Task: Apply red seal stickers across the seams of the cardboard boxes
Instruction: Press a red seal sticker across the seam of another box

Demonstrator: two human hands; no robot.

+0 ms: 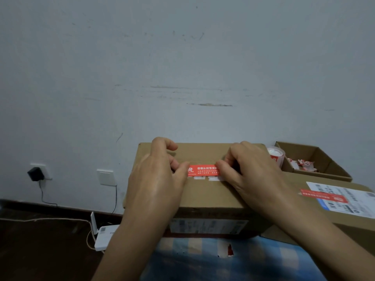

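- A plain grey-white wall [182, 67] fills the background, with two sockets low on the left. In front of it a closed cardboard box [203, 197] rests on a blue checked cloth [203, 258].
- A red seal sticker [203, 170] lies on the box top, near its middle, and seems to run across the seam.
- The left hand [156, 179] pinches the sticker's left end between thumb and fingers; the right hand [251, 171] pinches its right end. Both grips are closed on the sticker.
- White scraps show just below the sticker's lower edge; I cannot tell what they are.
- Risk, as I judge it: uneven pressing could wrinkle the sticker or set it crooked, missing the seam.
- A second box [324, 216], already sealed, touches the right side; an open box [316, 159] with a sticker roll [276, 155] sits behind it.
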